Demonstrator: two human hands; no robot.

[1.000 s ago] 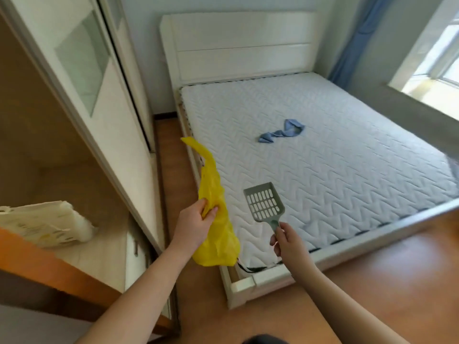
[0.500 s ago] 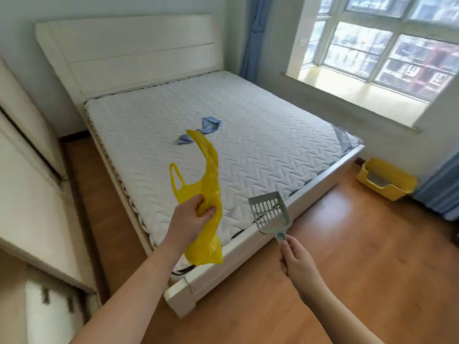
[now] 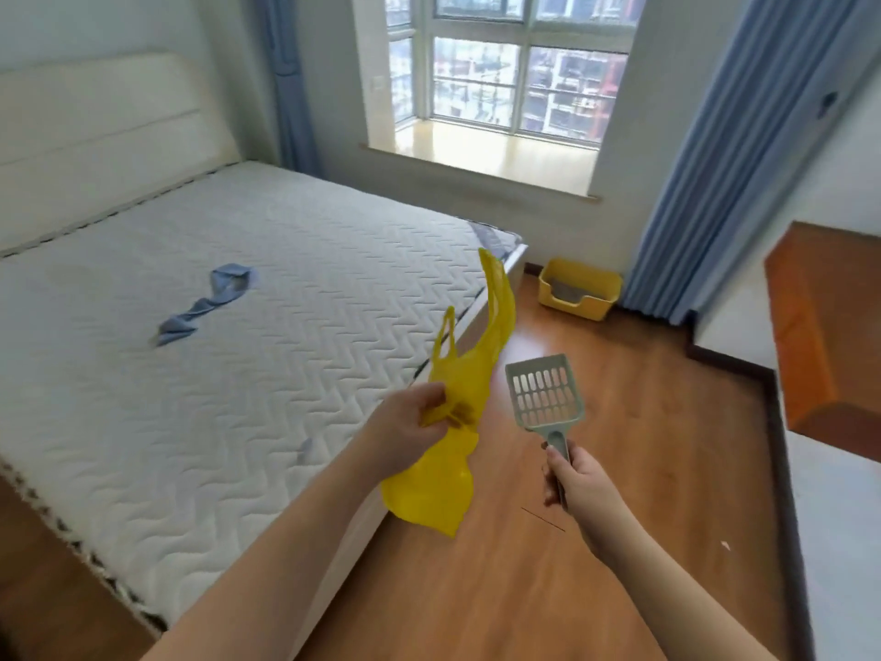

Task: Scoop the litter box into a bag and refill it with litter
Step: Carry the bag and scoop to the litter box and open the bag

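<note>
Head view: your left hand (image 3: 410, 424) bunches the bag (image 3: 457, 422), limp, slippery; regrip its handles. Right hand (image 3: 574, 484) clasps the stiff scoop (image 3: 545, 397). Box (image 3: 578, 289) sits well beyond your fingertips.

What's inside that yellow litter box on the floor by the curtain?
Through the low front opening of the litter box, a patch of grey litter shows. The yellow walls hide the rest of the inside, so any clumps cannot be made out from here.

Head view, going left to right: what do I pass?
Crumpled blue cloth on the mattress → left hand gripping the yellow plastic bag → grey slotted litter scoop → yellow litter box → orange wooden furniture.
</note>
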